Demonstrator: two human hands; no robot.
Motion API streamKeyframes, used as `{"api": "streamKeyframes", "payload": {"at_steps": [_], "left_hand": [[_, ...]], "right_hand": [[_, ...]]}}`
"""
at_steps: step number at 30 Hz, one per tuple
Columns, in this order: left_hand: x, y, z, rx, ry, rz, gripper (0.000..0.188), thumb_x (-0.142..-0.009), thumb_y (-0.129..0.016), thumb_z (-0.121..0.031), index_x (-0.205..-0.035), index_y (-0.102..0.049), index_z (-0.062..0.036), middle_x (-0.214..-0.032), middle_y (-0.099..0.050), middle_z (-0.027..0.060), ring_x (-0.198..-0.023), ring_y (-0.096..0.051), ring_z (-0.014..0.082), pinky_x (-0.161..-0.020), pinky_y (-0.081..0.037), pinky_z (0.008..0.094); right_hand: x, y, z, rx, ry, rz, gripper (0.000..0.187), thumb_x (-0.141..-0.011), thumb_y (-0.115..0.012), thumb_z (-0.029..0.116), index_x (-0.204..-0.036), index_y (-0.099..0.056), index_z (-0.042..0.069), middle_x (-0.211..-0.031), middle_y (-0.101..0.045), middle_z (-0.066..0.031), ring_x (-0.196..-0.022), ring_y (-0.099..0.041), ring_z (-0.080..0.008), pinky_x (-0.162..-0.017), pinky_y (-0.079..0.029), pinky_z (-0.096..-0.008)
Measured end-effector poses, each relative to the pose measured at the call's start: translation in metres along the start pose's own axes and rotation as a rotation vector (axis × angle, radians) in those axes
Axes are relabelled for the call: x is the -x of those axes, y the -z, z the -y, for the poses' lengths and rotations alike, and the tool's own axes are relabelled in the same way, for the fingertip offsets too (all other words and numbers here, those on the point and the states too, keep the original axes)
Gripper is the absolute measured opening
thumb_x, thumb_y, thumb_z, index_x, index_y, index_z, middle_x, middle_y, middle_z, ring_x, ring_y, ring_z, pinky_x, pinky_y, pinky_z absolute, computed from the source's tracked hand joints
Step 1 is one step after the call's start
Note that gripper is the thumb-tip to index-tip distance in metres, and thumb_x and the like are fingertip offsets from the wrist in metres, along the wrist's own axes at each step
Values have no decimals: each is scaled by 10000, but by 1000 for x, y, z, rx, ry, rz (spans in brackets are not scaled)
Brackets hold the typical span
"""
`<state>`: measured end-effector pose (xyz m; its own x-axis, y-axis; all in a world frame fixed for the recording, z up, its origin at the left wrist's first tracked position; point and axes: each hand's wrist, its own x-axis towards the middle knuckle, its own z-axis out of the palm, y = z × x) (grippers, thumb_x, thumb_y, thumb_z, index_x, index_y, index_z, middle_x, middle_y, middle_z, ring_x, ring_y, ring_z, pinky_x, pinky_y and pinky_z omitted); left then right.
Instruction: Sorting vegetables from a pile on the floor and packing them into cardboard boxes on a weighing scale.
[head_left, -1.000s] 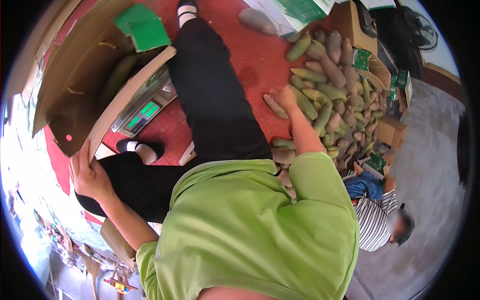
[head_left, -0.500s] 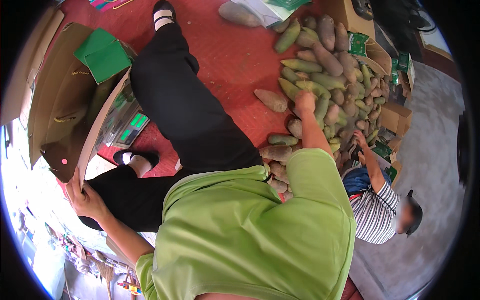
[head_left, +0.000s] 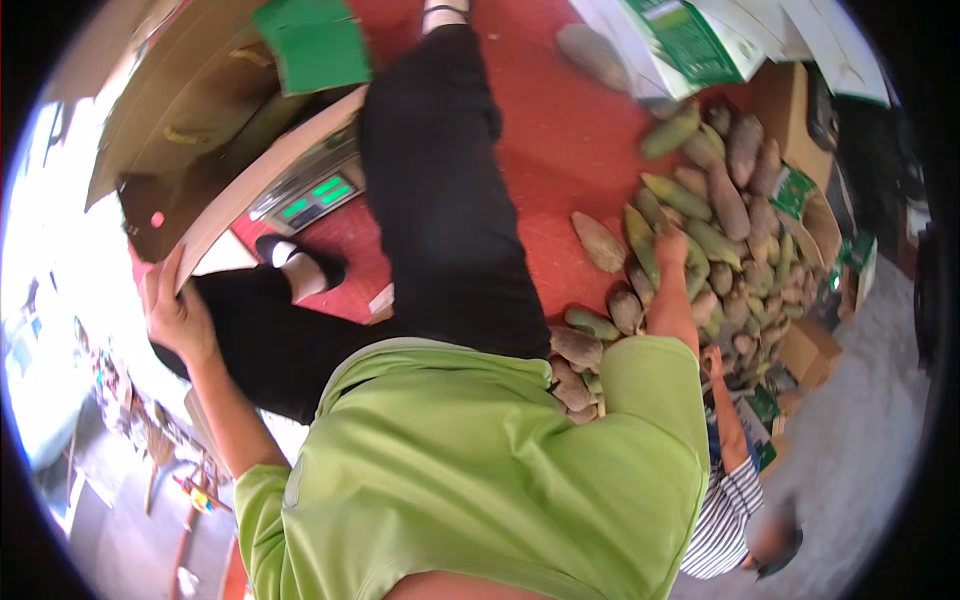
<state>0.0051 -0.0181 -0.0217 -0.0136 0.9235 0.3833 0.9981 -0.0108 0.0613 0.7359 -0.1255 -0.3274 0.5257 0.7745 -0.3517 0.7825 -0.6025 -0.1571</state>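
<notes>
My left hand (head_left: 182, 315) is closed on the near edge of an open cardboard box (head_left: 265, 170), which leans beside my leg. Some green elongated produce lies dim inside it, and a green flap (head_left: 312, 48) stands at its far end. On the right, my right hand (head_left: 674, 250) reaches down into a pile of long root vegetables, green and reddish-brown. Its fingers are curled round the end of a green root vegetable (head_left: 697, 268); the fingertips are partly hidden. A second green one (head_left: 641, 245) lies right beside the hand.
A scale (head_left: 318, 197) with lit green displays stands behind the box. Another person in a striped shirt (head_left: 722, 525) works at the pile's near right side. White and green cartons (head_left: 690, 40) lie at the far right, and a brown box (head_left: 808, 353) stands beyond the pile.
The whole view has swung, so the box, pile and scale sit further right in the picture. My left hand keeps its hold on the box edge; my right hand stays at the pile.
</notes>
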Motion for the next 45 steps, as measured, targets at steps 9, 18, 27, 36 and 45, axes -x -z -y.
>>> {"api": "streamKeyframes", "payload": {"at_steps": [9,18,27,36,45], "left_hand": [[4,8,1,-87,14,-26,356,-648,-640,20,-949,-711,-156,-861,-639,34,-826,-628,244,-751,-490,332],[9,14,9,-17,-1,7,357,-705,-603,24,-1002,-711,-143,-886,-657,54,-844,-637,245,-764,-498,345],[8,1,7,-8,18,-1,295,-758,-668,-22,-1025,-714,-138,-875,-649,42,-808,-630,228,-744,-498,333],[7,3,4,-35,6,14,283,-772,-670,-18,-1030,-711,-128,-876,-650,40,-800,-626,229,-725,-497,328],[6,2,6,24,8,22,284,-774,-669,-12,-1035,-711,-115,-885,-653,53,-796,-622,223,-721,-495,318]], "right_hand": [[46,25,35,-613,-588,-255,202,-878,-503,45,-1047,-614,49,-835,-641,-96,-598,-587,-190,-550,-496,-329],[41,17,7,-251,-635,-221,299,-829,-530,129,-1075,-700,119,-1077,-672,-165,-1007,-632,-314,-870,-491,-400],[41,47,5,237,-431,26,357,-824,-648,333,-1071,-695,80,-1061,-668,-174,-950,-654,-314,-838,-507,-407],[48,43,7,276,-508,110,296,-822,-622,233,-1002,-675,4,-1046,-651,-242,-1015,-623,-363,-853,-501,-436],[61,53,37,359,-454,83,251,-884,-532,158,-1064,-658,37,-1089,-656,-187,-1059,-614,-356,-862,-509,-452]]}}
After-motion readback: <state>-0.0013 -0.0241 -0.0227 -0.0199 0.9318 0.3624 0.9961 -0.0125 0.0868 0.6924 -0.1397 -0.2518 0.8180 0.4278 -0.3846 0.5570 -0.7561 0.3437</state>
